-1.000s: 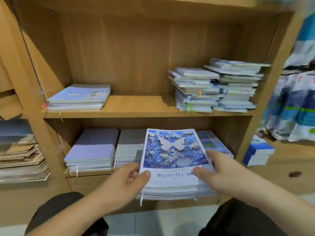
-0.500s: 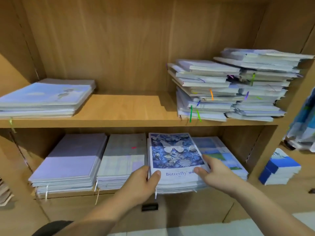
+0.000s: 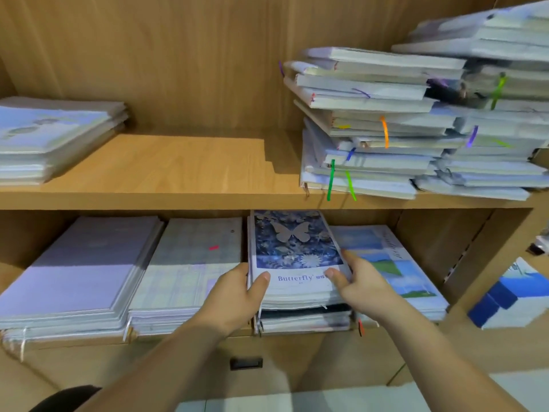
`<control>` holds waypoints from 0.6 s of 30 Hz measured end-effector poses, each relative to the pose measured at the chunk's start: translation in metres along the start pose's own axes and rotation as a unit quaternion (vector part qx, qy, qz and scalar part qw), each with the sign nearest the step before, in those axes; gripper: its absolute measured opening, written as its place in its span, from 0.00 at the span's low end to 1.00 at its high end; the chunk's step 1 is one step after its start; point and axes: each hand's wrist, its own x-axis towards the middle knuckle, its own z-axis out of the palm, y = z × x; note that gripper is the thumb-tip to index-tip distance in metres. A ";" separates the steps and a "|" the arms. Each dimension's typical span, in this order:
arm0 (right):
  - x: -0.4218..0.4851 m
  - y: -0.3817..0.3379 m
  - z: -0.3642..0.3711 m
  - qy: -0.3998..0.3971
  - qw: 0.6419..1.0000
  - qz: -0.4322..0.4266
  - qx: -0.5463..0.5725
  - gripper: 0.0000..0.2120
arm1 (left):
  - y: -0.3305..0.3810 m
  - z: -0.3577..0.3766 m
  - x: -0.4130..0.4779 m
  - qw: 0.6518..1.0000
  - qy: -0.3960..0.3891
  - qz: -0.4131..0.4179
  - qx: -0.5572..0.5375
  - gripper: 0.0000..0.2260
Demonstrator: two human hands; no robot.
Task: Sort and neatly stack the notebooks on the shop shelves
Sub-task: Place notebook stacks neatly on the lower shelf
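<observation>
Butterfly stack (image 3: 294,248) is noted on the lower shelf (image 3: 190,340), third from the left, lying flat. Its long axis runs front to back into the shelf, with the title end of the top cover at the front edge, toward the person. The left hand (image 3: 234,295) is held at the stack's left front corner, thumb laid on the cover and fingers wrapped down the left side. The right hand (image 3: 359,281) is mirrored at the right front corner, thumb on the cover and fingers along the right edge. The stack is thus gripped from both sides; both forearms are extended forward from below. Counts, left to right. Four stacks are recorded on the lower shelf: lilac stack (image 3: 80,272), checked grey stack (image 3: 193,269), Butterfly stack, landscape stack (image 3: 395,263), all side by side. Three are recorded on the upper shelf (image 3: 178,197): one low tidy stack (image 3: 50,138) at far left, and two tall, uneven stacks (image 3: 371,123) and (image 3: 499,114) at right, touching, with coloured ribbons hanging out. One blue-and-white pile (image 3: 511,298) is seen outside the unit, far right.
</observation>
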 end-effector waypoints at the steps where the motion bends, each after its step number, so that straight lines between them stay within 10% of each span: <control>1: 0.002 0.001 0.000 0.002 1.000 -0.001 -0.005 0.34 | 0.000 0.001 0.000 1.000 0.000 -0.004 0.008 0.14; 9: 0.001 -0.001 0.009 -0.026 0.996 0.048 -0.067 0.34 | 0.005 0.013 0.001 0.974 -0.005 -0.001 0.226 0.19; 14: 0.002 -0.004 0.002 0.095 0.983 0.023 -0.158 0.21 | 0.010 0.011 -0.007 0.966 0.046 0.049 0.251 0.15; 18: -0.004 0.009 -0.013 -0.040 0.987 0.085 -0.130 0.33 | 0.001 -0.005 -0.016 0.970 0.032 0.032 0.240 0.18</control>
